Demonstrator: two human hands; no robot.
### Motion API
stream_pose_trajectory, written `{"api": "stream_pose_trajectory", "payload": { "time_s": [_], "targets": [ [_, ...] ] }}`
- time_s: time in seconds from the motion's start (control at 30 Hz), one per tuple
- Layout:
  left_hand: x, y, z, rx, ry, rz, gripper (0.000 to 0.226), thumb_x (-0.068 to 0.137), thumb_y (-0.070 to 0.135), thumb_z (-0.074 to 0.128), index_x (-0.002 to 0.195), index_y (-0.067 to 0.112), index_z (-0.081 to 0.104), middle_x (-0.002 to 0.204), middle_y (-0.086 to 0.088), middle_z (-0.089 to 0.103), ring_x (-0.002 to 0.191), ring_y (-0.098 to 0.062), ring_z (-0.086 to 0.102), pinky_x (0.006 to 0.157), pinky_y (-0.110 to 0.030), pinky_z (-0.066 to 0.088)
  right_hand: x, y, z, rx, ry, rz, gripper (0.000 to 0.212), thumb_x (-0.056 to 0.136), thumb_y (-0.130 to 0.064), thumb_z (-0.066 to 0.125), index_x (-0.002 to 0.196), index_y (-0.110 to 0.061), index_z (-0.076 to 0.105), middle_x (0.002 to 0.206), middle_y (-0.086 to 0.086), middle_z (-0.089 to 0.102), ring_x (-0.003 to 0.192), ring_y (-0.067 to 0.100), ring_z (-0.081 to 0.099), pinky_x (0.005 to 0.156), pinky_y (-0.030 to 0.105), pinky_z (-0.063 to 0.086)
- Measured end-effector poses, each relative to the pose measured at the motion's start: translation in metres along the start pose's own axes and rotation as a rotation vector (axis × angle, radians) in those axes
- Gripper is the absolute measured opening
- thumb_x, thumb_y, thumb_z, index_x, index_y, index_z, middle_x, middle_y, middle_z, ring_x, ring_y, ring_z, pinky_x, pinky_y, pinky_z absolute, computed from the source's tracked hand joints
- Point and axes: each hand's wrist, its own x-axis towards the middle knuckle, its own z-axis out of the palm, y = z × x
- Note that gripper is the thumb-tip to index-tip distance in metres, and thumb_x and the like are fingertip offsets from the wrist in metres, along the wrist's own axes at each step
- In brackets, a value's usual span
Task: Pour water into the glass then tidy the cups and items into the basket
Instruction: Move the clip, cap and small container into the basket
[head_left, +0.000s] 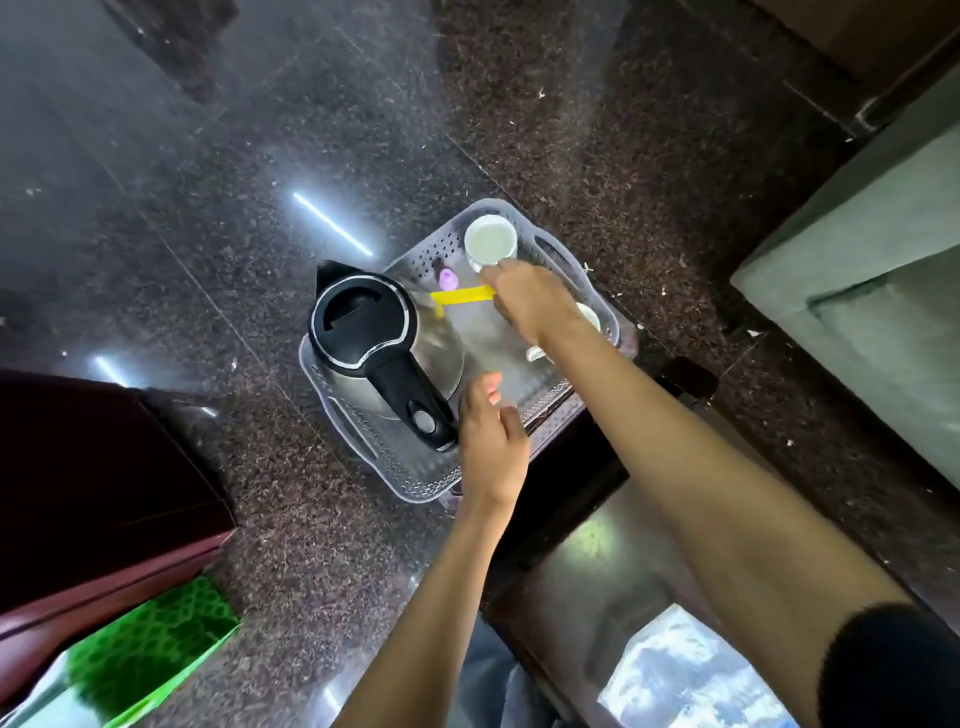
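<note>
A clear perforated basket (415, 480) stands on a small dark table. In its left half sits a steel kettle (363, 332) with a black lid and handle. A white cup (490, 242) stands in the far corner, and a second white cup (589, 314) shows partly behind my right wrist. A yellow strip (460, 296) and a small purple item (448, 279) lie between kettle and cup. My right hand (530, 301) reaches over the basket, fingertips touching the far cup's rim and the strip's end. My left hand (491, 441) hovers beside the kettle handle, fingers apart, holding nothing.
Dark speckled stone floor surrounds the table. A green-grey sofa (857, 291) stands to the right. A dark red cabinet (93, 493) sits at left, with a green patterned bag (145, 644) below it. A glossy tabletop (623, 597) reflects light near my body.
</note>
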Motion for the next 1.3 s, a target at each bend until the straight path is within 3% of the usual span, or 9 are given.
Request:
{"api": "stream_pose_trajectory", "payload": {
  "time_s": [0.1, 0.23, 0.37, 0.47, 0.6, 0.73, 0.87, 1.17, 1.3],
  "targets": [
    [-0.004, -0.003, -0.005, 0.008, -0.051, 0.04, 0.032, 0.086, -0.005, 0.045, 0.116, 0.004, 0.051, 0.112, -0.008, 0.052, 0.104, -0.019, 0.055, 0.095, -0.027, 0.043, 0.018, -0.001, 0.007, -0.123, -0.006, -0.008, 0.033, 0.093, -0.003, 0.044, 0.124, -0.013, 0.049, 0.117, 0.016, 0.061, 0.105, 0.038, 0.063, 0.078, 0.043, 0.05],
    [-0.009, -0.006, -0.007, 0.009, -0.101, 0.023, 0.032, 0.087, -0.004, 0.044, 0.117, 0.005, 0.051, 0.116, -0.009, 0.052, 0.1, -0.012, 0.053, 0.092, -0.018, 0.04, 0.035, -0.011, 0.016, -0.158, -0.037, 0.057, 0.035, 0.092, -0.002, 0.047, 0.124, -0.015, 0.048, 0.115, 0.016, 0.064, 0.104, 0.037, 0.063, 0.078, 0.04, 0.05],
    [-0.01, -0.008, -0.003, 0.026, -0.096, -0.002, 0.033, 0.086, -0.004, 0.044, 0.116, 0.006, 0.052, 0.114, -0.009, 0.053, 0.104, -0.021, 0.056, 0.092, -0.025, 0.043, 0.039, -0.021, 0.028, -0.148, -0.011, 0.099, 0.035, 0.09, -0.001, 0.049, 0.123, -0.011, 0.046, 0.116, 0.015, 0.065, 0.104, 0.039, 0.064, 0.08, 0.041, 0.05],
    [-0.013, -0.004, 0.001, 0.065, -0.129, 0.03, 0.035, 0.085, -0.007, 0.043, 0.116, 0.006, 0.053, 0.113, -0.01, 0.054, 0.103, -0.02, 0.056, 0.09, -0.017, 0.037, 0.034, -0.021, 0.028, -0.061, 0.035, 0.149, 0.028, 0.096, -0.013, 0.05, 0.123, -0.01, 0.047, 0.122, 0.013, 0.058, 0.104, 0.04, 0.063, 0.078, 0.043, 0.049],
    [-0.01, -0.003, 0.002, 0.104, -0.127, 0.071, 0.037, 0.085, -0.008, 0.042, 0.117, 0.006, 0.053, 0.113, -0.011, 0.055, 0.105, -0.021, 0.056, 0.092, -0.018, 0.038, 0.003, -0.003, 0.008, 0.096, 0.263, 0.238, 0.031, 0.096, -0.035, 0.05, 0.112, -0.009, 0.055, 0.116, 0.012, 0.058, 0.098, 0.037, 0.063, 0.071, 0.041, 0.046],
    [-0.014, 0.008, 0.006, 0.15, -0.112, 0.119, 0.037, 0.084, -0.006, 0.042, 0.117, 0.007, 0.052, 0.113, -0.01, 0.053, 0.106, -0.024, 0.056, 0.094, -0.034, 0.044, -0.065, 0.024, 0.004, 0.257, 0.599, 0.334, 0.033, 0.09, -0.042, 0.056, 0.088, -0.01, 0.06, 0.096, 0.01, 0.063, 0.076, 0.036, 0.063, 0.058, 0.038, 0.043],
    [-0.034, 0.028, 0.02, 0.202, -0.189, 0.238, 0.035, 0.086, -0.004, 0.045, 0.117, 0.009, 0.052, 0.115, -0.008, 0.053, 0.105, -0.02, 0.053, 0.091, -0.028, 0.041, -0.139, 0.046, 0.021, 0.315, 0.782, 0.495, 0.032, 0.088, -0.04, 0.061, 0.071, -0.013, 0.056, 0.077, 0.005, 0.06, 0.058, 0.026, 0.058, 0.047, 0.028, 0.038],
    [-0.159, 0.043, 0.097, 0.233, -0.399, 0.427, 0.031, 0.091, 0.001, 0.047, 0.12, 0.01, 0.054, 0.118, -0.01, 0.053, 0.1, -0.02, 0.058, 0.086, -0.019, 0.044, -0.376, 0.081, 0.112, 0.517, 0.777, 1.05, 0.023, 0.09, -0.032, 0.061, 0.079, -0.011, 0.063, 0.086, 0.007, 0.062, 0.074, 0.03, 0.061, 0.063, 0.036, 0.047],
    [-0.232, 0.028, 0.132, 0.299, -0.535, 0.399, 0.03, 0.094, 0.007, 0.046, 0.122, 0.015, 0.052, 0.124, -0.006, 0.05, 0.103, -0.018, 0.058, 0.082, -0.017, 0.043, -0.476, 0.065, 0.155, 0.546, 0.705, 1.153, 0.016, 0.09, -0.025, 0.064, 0.083, -0.011, 0.061, 0.086, 0.008, 0.06, 0.082, 0.032, 0.059, 0.066, 0.037, 0.048]
  ]
}}
